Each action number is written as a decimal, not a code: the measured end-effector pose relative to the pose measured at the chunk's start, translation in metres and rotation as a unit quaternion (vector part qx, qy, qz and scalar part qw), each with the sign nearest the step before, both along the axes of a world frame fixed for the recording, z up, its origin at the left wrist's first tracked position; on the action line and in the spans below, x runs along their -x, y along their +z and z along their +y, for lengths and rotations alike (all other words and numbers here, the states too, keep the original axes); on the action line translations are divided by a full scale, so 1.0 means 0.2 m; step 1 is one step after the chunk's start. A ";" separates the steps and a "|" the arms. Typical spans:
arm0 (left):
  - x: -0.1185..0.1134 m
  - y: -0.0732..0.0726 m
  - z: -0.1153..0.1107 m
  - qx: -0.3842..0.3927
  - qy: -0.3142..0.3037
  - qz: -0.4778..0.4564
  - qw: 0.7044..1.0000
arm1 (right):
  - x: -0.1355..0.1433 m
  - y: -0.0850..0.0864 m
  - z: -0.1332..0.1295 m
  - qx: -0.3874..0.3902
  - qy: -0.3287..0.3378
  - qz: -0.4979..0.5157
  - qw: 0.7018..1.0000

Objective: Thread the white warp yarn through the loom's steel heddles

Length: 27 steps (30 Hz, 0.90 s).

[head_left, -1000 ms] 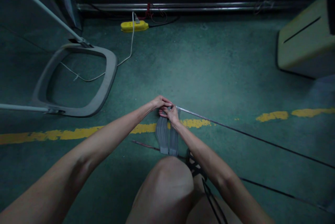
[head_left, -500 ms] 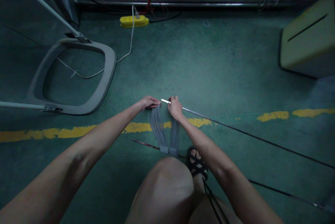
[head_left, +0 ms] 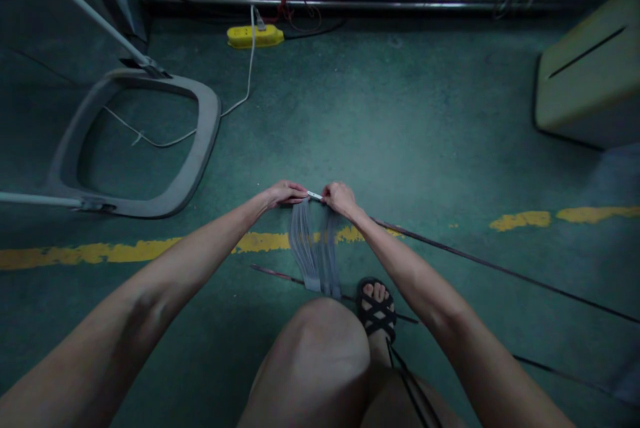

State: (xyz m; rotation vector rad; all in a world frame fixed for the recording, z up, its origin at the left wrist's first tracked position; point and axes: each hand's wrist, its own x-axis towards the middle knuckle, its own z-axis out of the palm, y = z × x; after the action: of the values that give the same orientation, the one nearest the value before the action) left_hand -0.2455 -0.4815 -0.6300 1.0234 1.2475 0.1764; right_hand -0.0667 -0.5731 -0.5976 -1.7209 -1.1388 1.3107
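Note:
My left hand (head_left: pixel 289 193) is closed in a pinch at the top of a bundle of thin grey strands (head_left: pixel 302 238), which hangs down towards the floor. A bright flat end of a long thin metal rod (head_left: pixel 315 195) bridges the small gap between my hands, its tip at my left fingertips. Closed around that rod, close to its end, is my right hand (head_left: pixel 341 199). Below it hangs a second grey strand bundle (head_left: pixel 330 255); whether the fingers also grip this is hidden. Another thin dark rod (head_left: pixel 275 273) lies at the bundles' lower ends.
A grey looped stand base (head_left: pixel 207 148) with pale poles is on the left. Farther off lies a yellow power strip (head_left: pixel 255 36) with a white cable. A yellowish box (head_left: pixel 585 75) stands at right. My knee (head_left: pixel 320 348) and sandalled foot (head_left: pixel 376 308) are close below.
My right hand has shifted slightly right and turned, and the rod's tip now meets my left fingertips. The right-hand strand bundle looks looser and more spread. My left hand has hardly moved.

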 end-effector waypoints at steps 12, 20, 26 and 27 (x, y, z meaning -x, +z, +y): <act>-0.11 -0.01 0.01 0.004 -0.011 0.029 1.000 | -0.10 0.24 -0.31 0.006 -0.038 0.166 0.985; -0.10 0.00 0.05 0.054 -0.038 -0.005 0.998 | -0.15 0.48 -0.42 0.014 -0.044 0.187 0.981; -0.13 -0.01 0.01 0.050 -0.039 -0.028 0.998 | -0.20 0.56 -0.57 -0.017 -0.022 0.146 0.989; -0.14 -0.02 -0.01 0.036 -0.040 -0.024 0.998 | -0.19 0.54 -0.57 -0.027 -0.010 0.115 0.993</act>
State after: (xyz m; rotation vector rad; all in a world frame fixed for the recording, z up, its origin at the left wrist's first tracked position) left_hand -0.2170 -0.4828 -0.6338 0.9991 1.1588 0.0922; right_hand -0.0281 -0.6867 -0.4902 -1.4928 -1.0132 1.4121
